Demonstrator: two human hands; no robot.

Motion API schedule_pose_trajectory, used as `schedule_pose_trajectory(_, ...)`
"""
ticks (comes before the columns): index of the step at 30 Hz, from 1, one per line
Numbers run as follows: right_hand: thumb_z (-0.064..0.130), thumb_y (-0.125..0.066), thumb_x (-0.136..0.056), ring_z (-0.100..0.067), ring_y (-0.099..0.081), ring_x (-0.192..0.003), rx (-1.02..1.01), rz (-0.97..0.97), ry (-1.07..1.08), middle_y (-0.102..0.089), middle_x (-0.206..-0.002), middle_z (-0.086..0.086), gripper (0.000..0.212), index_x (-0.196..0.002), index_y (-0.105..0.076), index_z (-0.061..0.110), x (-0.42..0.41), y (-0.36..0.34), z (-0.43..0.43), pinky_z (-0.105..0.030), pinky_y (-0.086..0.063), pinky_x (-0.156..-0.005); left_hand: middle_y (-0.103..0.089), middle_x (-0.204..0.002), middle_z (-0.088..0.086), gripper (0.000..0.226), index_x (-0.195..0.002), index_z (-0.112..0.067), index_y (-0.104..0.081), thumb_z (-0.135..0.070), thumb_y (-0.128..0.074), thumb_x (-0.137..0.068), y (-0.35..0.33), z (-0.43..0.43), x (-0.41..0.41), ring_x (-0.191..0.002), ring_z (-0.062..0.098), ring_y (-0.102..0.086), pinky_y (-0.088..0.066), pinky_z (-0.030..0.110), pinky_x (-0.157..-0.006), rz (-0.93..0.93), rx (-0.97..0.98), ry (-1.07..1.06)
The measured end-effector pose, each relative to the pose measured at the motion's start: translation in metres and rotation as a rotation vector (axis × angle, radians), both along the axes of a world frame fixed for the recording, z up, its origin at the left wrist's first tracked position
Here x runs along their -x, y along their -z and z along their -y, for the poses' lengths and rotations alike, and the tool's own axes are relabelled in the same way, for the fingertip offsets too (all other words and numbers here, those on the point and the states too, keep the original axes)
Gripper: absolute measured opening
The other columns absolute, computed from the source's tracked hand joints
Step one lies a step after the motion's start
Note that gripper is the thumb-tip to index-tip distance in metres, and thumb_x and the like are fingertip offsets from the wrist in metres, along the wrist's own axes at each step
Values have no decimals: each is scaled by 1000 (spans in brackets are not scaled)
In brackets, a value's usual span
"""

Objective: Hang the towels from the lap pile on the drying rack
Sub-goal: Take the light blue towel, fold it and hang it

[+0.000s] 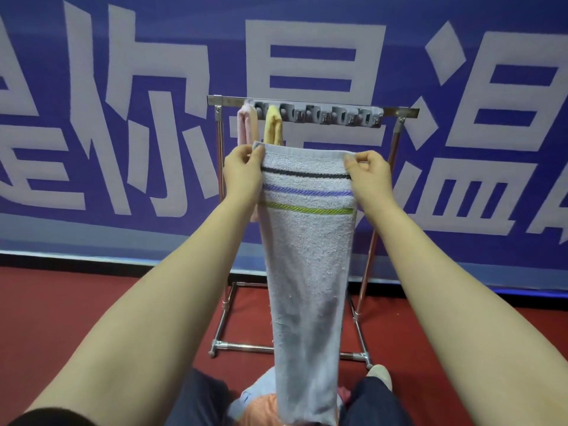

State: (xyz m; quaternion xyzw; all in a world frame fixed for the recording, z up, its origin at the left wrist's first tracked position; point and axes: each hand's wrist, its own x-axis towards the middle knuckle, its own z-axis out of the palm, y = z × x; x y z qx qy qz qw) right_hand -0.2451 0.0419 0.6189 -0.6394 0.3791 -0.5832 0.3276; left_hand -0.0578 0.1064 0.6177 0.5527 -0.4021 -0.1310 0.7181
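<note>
A blue banner (123, 118) hangs behind the drying rack (313, 106). The gray towel (307, 256) hangs long, from 12 down to 6 o'clock. The left hand (242, 172) and right hand (368, 173) pinch its top corners.

This does not look like a home. It looks like a big hall, maybe one for sports or shows. The floor (76, 302) is smooth and dark red, all one colour. A huge blue banner (184, 13) runs along the wall, with very big white Chinese letters (307, 32) on it. A shiny metal drying rack (399, 111) stands on the red floor, right in front of the banner. What kind of hall it is, I cannot tell.
</note>
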Motion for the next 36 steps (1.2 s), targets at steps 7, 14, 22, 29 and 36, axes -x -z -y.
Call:
schedule_pose_trajectory(7, 3, -59, -85, -20, -60, -57, -518, 131, -47, -63, -80, -13, 23, -108, -55, 0, -3, 2, 2, -21, -49, -39, -62, -97, 10, 17, -98, -8, -61, -21, -62, -88, -3, 1, 0, -83, 25, -57, -49, 32, -70, -141, -402, 18)
schedule_pose_trajectory(14, 14, -62, -85, -30, -71, -79, -388, 207, 26, -70, -94, -14, 3, -83, -63, 13, -27, -1, -4, -44, -61, -58, -70, -77, 6, 21, -74, -12, -71, -29, -63, -84, -5, 4, 28, -79, 29, -70, -60, 42, -72, -144, -213, 22)
schedule_pose_trajectory(22, 13, -72, -83, -22, -70, -90, -372, 325, -219, -73, -97, -8, 17, -99, -72, 12, -40, -18, -25, -35, -60, -74, -70, -81, 5, 15, -90, -11, -72, -22, -62, -92, -21, -6, 61, -71, 16, -65, -49, 21, -48, -88, -65, 204)
schedule_pose_trajectory(29, 15, -71, -86, -21, -72, -90, -386, 356, -285, -74, -98, -10, 22, -106, -71, 7, -35, -20, -29, -35, -60, -72, -61, -78, 15, 24, -75, -5, -63, -16, -52, -93, -24, -15, 65, -73, 19, -59, -56, 33, -74, -50, -82, 375)
schedule_pose_trajectory(36, 14, -69, -87, -14, -71, -83, -330, 328, -423, -73, -99, -8, 28, -114, -69, 6, -31, -20, -28, -24, -56, -65, -73, -75, 3, 63, -97, -5, -71, -50, -27, -101, -30, -15, 59, -66, 7, -67, -50, 23, -69, -274, -44, 516)
